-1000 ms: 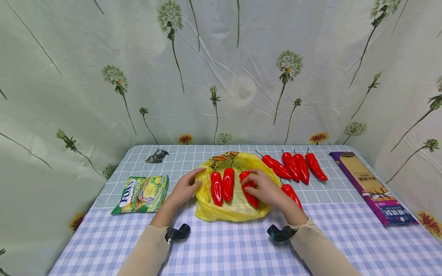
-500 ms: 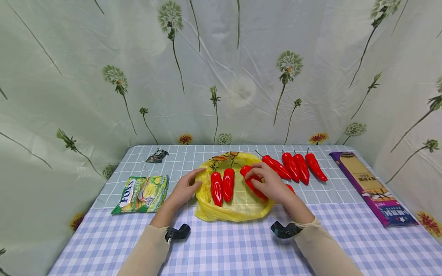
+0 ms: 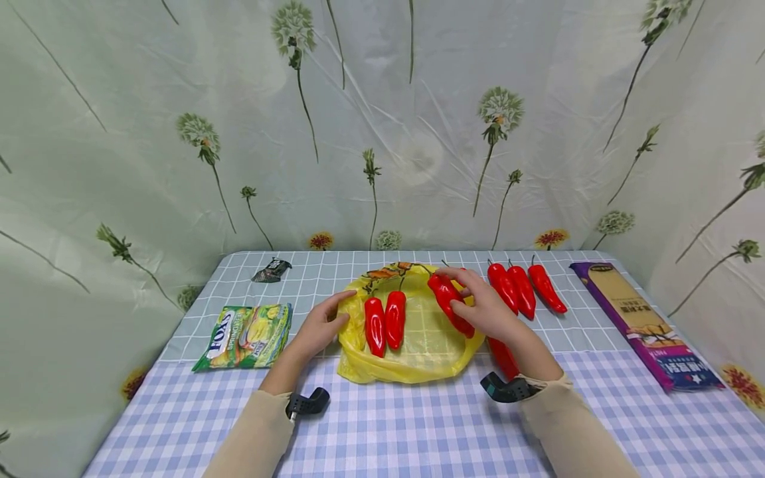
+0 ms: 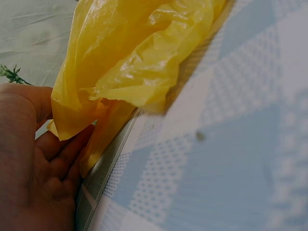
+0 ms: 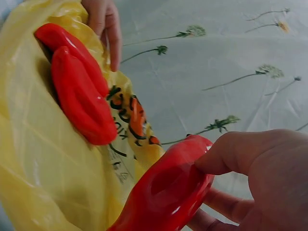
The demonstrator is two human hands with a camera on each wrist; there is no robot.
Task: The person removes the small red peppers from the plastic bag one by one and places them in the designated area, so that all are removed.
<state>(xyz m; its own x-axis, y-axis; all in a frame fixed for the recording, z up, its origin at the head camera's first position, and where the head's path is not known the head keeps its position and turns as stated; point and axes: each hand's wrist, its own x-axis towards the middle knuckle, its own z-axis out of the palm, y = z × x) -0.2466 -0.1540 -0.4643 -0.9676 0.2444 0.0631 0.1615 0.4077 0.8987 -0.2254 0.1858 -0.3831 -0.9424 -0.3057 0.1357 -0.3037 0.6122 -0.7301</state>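
A yellow plastic bag [image 3: 412,375] lies spread wide on the table, its mouth rolled open. Two red chili peppers [image 3: 374,326] rest side by side inside it. At the bag's left rim, my left hand [image 3: 319,326] has its edge between thumb and fingers; the left wrist view shows the yellow film [image 4: 130,72] there. With thumb and fingers, my right hand [image 3: 487,307] grips another red chili pepper [image 3: 448,304] over the bag's right side. In the right wrist view that chili pepper [image 5: 168,187] is tilted, with the thumb along its upper side.
Several red chili peppers [image 3: 522,292] lie right of the bag, one partly behind my right hand. Another chili pepper [image 3: 503,358] shows beside my right forearm. A green Fox's candy bag [image 3: 248,335] and a small black wrapper [image 3: 271,270] are left; a purple package [image 3: 648,325] lies far right.
My right hand has moved up and right with its chili pepper, from inside the bag toward the right rim. My left hand and the two chili peppers in the bag have stayed put.
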